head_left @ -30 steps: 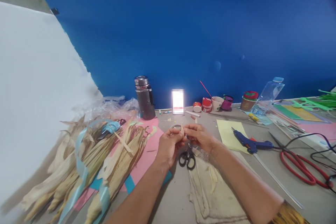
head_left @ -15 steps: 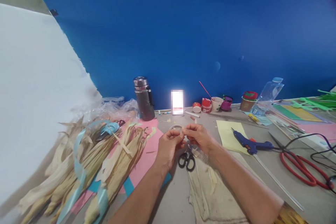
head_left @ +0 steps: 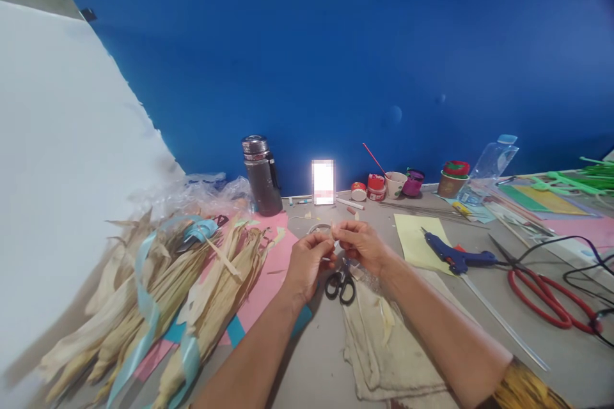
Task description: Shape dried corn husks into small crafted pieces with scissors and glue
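My left hand [head_left: 307,262] and my right hand [head_left: 361,245] meet above the grey table, fingertips pinched together on a small pale strip of dried corn husk [head_left: 332,234]. Just behind the fingers lies a clear tape roll [head_left: 318,228]. Black-handled scissors [head_left: 340,284] lie on the table right below my hands. A beige cloth [head_left: 393,351] with husk scraps is spread under my right forearm.
A pile of dried corn husks [head_left: 158,294] with light blue ribbon lies on pink paper at left. A dark flask [head_left: 261,175], a bright phone [head_left: 323,181], paint pots [head_left: 377,187], a blue glue gun [head_left: 455,257], red scissors [head_left: 547,297], cables and a plastic bottle [head_left: 489,169] stand around. A blue board backs the table.
The view has shifted slightly up and the hands sit a little lower in frame. Both hands stay pinched on the husk strip, fingers working it slightly.
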`<action>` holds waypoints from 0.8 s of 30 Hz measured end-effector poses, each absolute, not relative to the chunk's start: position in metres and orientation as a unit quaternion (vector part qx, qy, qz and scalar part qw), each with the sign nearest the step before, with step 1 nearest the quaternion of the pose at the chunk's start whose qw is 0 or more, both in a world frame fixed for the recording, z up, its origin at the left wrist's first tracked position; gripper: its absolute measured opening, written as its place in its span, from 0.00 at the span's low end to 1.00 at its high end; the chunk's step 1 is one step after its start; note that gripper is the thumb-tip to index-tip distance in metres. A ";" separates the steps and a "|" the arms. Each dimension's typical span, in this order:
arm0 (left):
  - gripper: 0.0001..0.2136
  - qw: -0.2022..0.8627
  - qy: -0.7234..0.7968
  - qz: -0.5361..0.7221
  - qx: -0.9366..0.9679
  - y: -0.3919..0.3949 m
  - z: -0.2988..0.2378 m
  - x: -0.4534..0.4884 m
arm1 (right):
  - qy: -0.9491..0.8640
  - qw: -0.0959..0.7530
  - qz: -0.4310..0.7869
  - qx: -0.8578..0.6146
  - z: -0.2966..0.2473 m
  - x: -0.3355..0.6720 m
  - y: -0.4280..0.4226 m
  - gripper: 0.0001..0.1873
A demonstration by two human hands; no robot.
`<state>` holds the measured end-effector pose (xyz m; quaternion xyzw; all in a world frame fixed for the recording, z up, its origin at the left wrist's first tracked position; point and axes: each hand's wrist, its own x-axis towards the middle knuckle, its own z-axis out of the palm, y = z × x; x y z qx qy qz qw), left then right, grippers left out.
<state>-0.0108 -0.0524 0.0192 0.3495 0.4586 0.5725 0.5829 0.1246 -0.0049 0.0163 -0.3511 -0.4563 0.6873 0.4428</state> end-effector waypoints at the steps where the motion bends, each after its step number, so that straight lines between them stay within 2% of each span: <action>1: 0.11 0.573 0.466 0.570 0.361 -0.052 0.019 -0.011 | -0.448 0.441 0.694 -0.350 0.016 0.124 -0.005 0.22; 5: 0.07 0.504 0.494 0.560 0.433 -0.049 0.014 -0.013 | -0.448 0.429 0.702 -0.349 0.016 0.125 -0.005 0.22; 9: 0.08 0.455 0.490 0.553 0.496 -0.047 0.010 -0.017 | -0.446 0.413 0.716 -0.344 0.020 0.127 -0.006 0.20; 14: 0.10 0.501 0.464 0.555 0.475 -0.047 0.012 -0.017 | -0.437 0.404 0.737 -0.320 0.024 0.127 -0.008 0.18; 19: 0.11 0.550 0.446 0.575 0.410 -0.049 0.015 -0.015 | -0.456 0.459 0.678 -0.349 0.019 0.124 -0.006 0.24; 24: 0.13 0.612 0.400 0.592 0.339 -0.049 0.015 -0.015 | -0.401 0.483 0.708 -0.324 0.020 0.123 -0.005 0.26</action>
